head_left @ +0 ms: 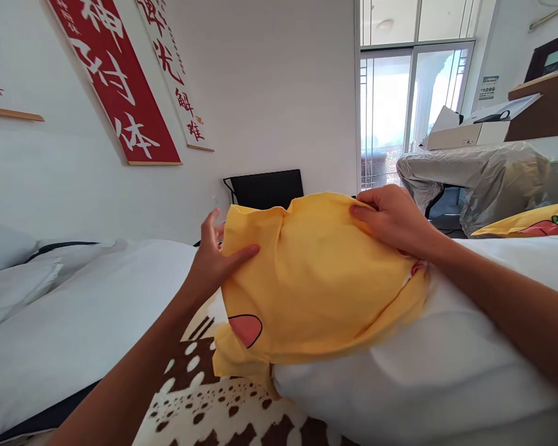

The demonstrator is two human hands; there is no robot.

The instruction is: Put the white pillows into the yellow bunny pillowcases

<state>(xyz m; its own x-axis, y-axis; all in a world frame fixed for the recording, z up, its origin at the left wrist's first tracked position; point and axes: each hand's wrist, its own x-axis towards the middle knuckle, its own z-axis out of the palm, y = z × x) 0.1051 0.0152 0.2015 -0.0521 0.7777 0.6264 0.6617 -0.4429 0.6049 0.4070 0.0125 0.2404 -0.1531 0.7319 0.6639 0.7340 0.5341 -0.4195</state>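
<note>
Both hands, left hand point(212, 260) and right hand point(390, 220), pinch the yellow pillowcase point(316, 279) over the white pillow point(437, 365); bed point(74, 310) lies open at nine o'clock.

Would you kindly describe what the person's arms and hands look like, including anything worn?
Both forearms are bare, with no sleeves in view. The left hand and right hand wear no gloves, and no rings, watch or bracelets show.

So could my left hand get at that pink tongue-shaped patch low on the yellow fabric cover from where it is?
Probably yes. The left hand grips the yellow fabric cover at its left edge, and the pink tongue-shaped patch sits just below it on the same side, uncovered, with nothing between them.
</note>
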